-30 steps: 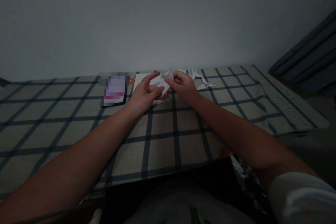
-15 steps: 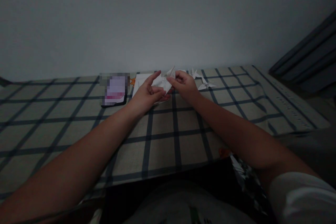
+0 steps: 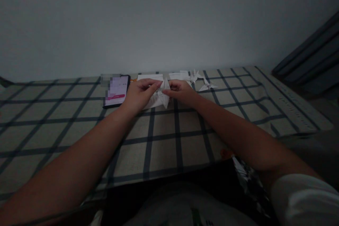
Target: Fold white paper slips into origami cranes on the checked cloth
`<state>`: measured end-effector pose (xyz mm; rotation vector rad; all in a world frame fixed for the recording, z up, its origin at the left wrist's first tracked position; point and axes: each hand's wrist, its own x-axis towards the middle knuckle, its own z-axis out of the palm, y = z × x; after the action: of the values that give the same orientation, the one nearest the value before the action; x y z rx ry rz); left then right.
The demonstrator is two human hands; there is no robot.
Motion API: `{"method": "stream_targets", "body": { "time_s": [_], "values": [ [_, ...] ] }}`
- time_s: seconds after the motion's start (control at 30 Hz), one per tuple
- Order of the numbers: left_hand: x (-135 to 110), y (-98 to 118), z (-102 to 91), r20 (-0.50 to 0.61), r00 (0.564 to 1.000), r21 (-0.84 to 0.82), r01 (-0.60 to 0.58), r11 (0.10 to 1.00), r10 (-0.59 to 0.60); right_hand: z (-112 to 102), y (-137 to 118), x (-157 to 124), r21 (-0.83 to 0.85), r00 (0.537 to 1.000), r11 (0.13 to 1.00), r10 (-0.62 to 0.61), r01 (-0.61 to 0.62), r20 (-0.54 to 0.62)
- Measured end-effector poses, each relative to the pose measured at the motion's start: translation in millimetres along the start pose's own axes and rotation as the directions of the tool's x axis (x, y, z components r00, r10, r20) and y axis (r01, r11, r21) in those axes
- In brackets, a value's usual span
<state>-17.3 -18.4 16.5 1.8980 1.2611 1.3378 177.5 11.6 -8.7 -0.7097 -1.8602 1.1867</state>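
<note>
A white folded paper crane (image 3: 165, 95) is held between my two hands, its pointed ends facing up and down. My left hand (image 3: 141, 93) pinches its left side with thumb and fingers. On the other side, my right hand (image 3: 181, 91) grips it, the thumb in front and the fingers curled behind. White paper sheets (image 3: 150, 77) lie on the table behind and below my left hand. Beyond my right hand are two more folded paper cranes, one standing (image 3: 195, 76) and one lower to the right (image 3: 208, 85).
A phone (image 3: 116, 91) with a lit, partly blurred screen lies left of my hands. The checked tablecloth (image 3: 164, 148) covers the table, which meets a plain wall (image 3: 169, 21). An orange object (image 3: 226, 153) shows at the front edge near my right forearm.
The paper crane has been turned more upright between my hands and shifted slightly left. My left fingers, spread before, have closed onto it. The right hand has moved a little lower.
</note>
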Motion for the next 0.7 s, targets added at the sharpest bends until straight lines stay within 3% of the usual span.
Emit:
{"method": "stream_targets", "body": {
  "time_s": [0.27,0.47,0.6,0.7],
  "values": [
    [-1.0,0.2,1.7,0.011,0.999,0.064,-0.052,0.997,0.051,-3.6,3.1,1.8,-0.066,0.998,0.996,-0.050,0.053,0.049],
    [-1.3,-1.3,1.1,-0.044,0.996,0.146,-0.066,0.987,0.074,-0.5,-0.8,-0.2,-0.109,0.996,0.990,-0.084,0.086,0.023],
    [-3.2,-3.1,1.6,-0.063,0.988,0.219,-0.122,0.968,0.139,-1.5,-5.5,-0.1,-0.258,0.983,0.952,-0.180,0.167,-0.028],
    [-4.0,-3.8,2.8,-0.041,0.984,0.182,-0.162,0.970,0.173,-4.0,-6.0,0.5,-0.346,0.974,0.916,-0.224,0.203,-0.020]
  ]
}}
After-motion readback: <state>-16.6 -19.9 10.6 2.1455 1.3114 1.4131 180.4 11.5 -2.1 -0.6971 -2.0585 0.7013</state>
